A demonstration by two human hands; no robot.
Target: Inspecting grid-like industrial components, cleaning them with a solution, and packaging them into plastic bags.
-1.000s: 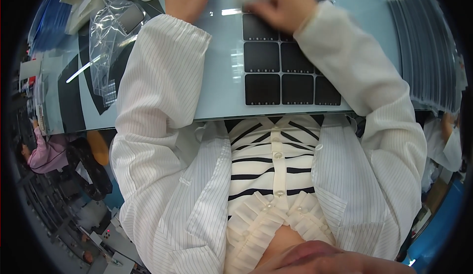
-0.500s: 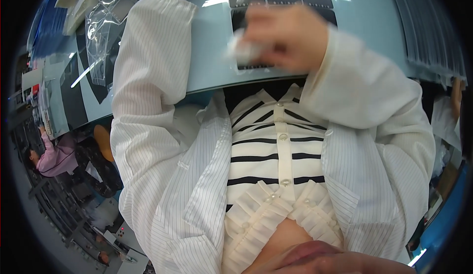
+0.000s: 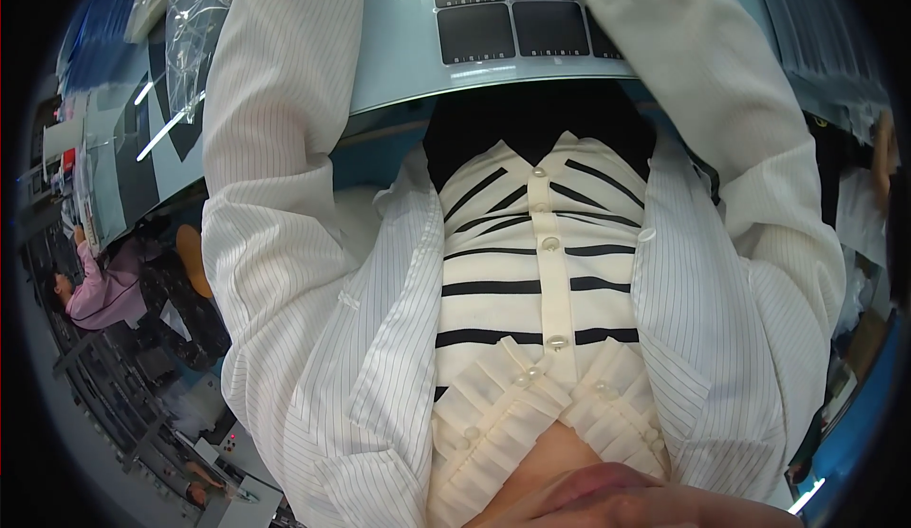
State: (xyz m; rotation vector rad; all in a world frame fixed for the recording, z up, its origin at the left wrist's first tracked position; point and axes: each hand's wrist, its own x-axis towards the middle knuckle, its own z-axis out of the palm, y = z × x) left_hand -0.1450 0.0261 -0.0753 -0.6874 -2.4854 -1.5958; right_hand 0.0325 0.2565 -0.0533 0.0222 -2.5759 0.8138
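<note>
A dark sheet (image 3: 474,33) lies flat on the pale glassy tabletop (image 3: 399,63). It is divided into a grid of black rounded rectangles, with small white marks along their lower edges. My left sleeve (image 3: 289,35) stretches over the table left of the sheet and runs out past the upper edge, so my left hand is out of sight. The right sleeve (image 3: 683,35) crosses the sheet's right side and covers part of it. Its cuff reaches the upper edge, and my right hand is beyond the picture. What either hand holds or touches cannot be seen.
Clear plastic film (image 3: 195,44) and a dark strip (image 3: 138,172) lie on the left side. Blue sheets (image 3: 95,25) are stacked at the far left, and clear sheets (image 3: 807,54) at the right. A person in pink (image 3: 104,296) sits farther left.
My right hand, blurred over the sheet with something white in it, has moved up and away out of view. My left hand has also left the picture. The table appears higher in view.
</note>
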